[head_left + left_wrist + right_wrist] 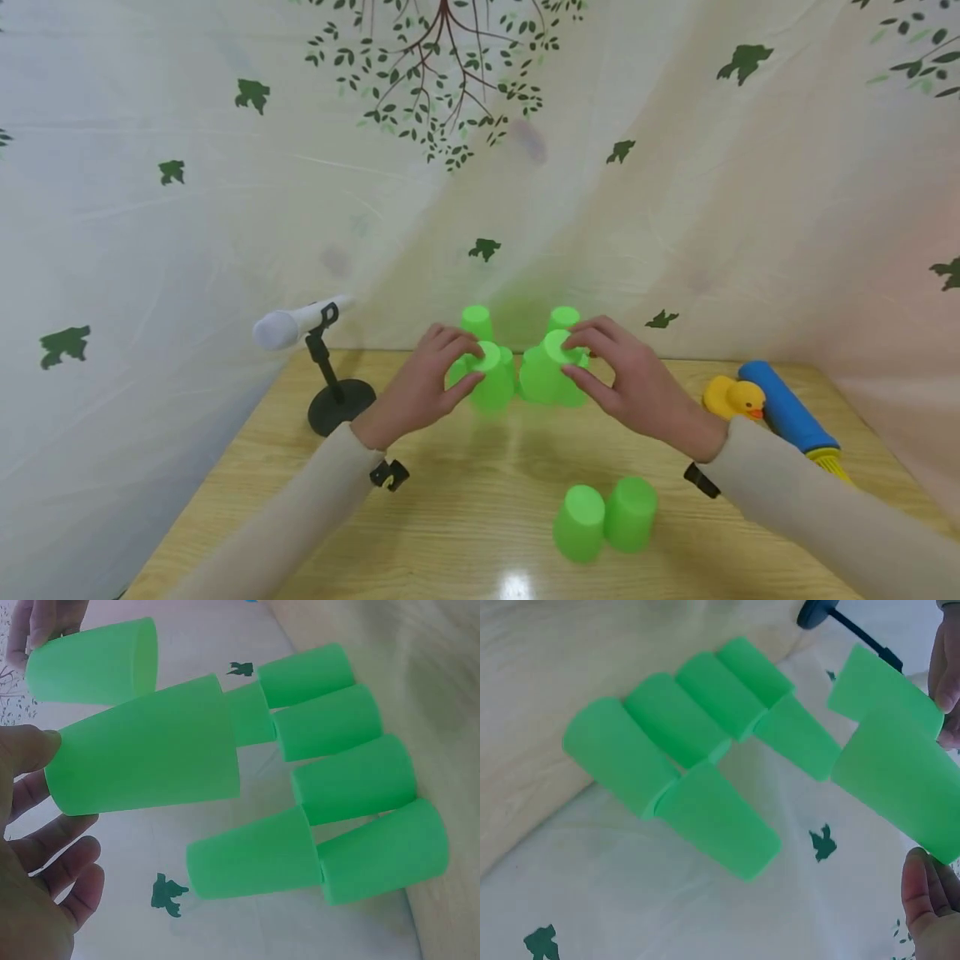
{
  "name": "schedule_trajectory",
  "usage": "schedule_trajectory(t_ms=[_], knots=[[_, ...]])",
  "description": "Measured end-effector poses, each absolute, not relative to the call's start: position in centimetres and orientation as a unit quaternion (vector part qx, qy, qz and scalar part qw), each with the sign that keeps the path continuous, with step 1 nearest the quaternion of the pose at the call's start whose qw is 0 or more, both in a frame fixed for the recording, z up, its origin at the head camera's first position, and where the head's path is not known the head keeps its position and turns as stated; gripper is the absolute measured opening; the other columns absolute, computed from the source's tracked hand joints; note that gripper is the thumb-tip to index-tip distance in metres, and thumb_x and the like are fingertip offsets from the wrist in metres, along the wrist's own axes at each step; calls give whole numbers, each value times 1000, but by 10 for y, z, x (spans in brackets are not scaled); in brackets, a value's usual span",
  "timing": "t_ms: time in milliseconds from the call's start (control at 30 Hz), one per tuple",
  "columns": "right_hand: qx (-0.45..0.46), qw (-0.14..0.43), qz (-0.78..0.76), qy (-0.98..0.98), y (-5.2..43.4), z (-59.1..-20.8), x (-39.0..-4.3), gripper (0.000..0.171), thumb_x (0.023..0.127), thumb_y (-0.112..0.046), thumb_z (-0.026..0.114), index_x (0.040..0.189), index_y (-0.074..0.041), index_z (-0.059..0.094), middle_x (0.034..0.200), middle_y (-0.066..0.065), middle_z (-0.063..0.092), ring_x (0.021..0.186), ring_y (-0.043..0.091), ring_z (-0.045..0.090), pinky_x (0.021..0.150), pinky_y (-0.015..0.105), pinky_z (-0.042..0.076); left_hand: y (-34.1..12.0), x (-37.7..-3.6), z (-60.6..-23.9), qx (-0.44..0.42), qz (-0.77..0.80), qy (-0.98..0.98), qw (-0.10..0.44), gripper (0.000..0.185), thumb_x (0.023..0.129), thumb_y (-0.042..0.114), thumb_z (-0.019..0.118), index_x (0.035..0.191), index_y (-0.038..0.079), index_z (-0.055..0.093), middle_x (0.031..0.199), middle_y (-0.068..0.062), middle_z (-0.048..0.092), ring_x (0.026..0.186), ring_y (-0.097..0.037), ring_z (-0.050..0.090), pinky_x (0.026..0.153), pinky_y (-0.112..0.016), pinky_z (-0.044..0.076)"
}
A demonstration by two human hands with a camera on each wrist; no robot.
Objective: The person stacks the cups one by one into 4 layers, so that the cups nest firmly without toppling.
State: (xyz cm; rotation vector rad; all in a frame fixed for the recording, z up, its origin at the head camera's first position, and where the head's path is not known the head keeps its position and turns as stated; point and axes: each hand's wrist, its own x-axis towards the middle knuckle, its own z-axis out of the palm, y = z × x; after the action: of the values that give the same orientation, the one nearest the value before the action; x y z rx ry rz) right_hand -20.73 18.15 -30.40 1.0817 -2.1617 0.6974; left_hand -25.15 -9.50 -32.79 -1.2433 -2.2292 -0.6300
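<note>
Centre of head view: left hand (423, 383) grips an inverted green cup (489, 377), fingers curled round its top — right hand (630, 379) likewise clamps a second green cup (546, 371). Both cups are held over the cup stack (517, 333) at the table's (450, 500) far edge. Two loose cups (603, 521) stand lower centre — duck (731, 398), blue pump (787, 412) at right, microphone stand (330, 383) at left.
</note>
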Motion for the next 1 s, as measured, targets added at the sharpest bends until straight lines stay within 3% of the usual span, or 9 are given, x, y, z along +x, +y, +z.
schedule_trajectory(t_ms=[233,400,1000], knots=[[375,341,277,-816,186,-294,-225,31,73,-10,67,101,-8,54,104,0,48,92,12,47,69,27,42,-74,-277,-321,-448,-231,-817,280,22,79,20,63,97,13,53,102,5,52,91,-15,37,80,-28,30],[357,361,279,-815,188,-285,-234,27,77,-14,64,100,-6,54,104,1,48,90,12,46,66,24,40,-60,-296,-324,-431,-225,-825,289,22,78,23,63,95,13,54,98,6,54,88,-14,37,79,-28,29],[301,364,280,-836,194,-284,-263,22,82,-20,58,101,-9,53,99,2,47,81,12,45,62,26,39,-38,-339,-334,-386,-227,-860,245,24,78,28,64,92,11,56,87,3,58,83,-14,35,76,-29,27]])
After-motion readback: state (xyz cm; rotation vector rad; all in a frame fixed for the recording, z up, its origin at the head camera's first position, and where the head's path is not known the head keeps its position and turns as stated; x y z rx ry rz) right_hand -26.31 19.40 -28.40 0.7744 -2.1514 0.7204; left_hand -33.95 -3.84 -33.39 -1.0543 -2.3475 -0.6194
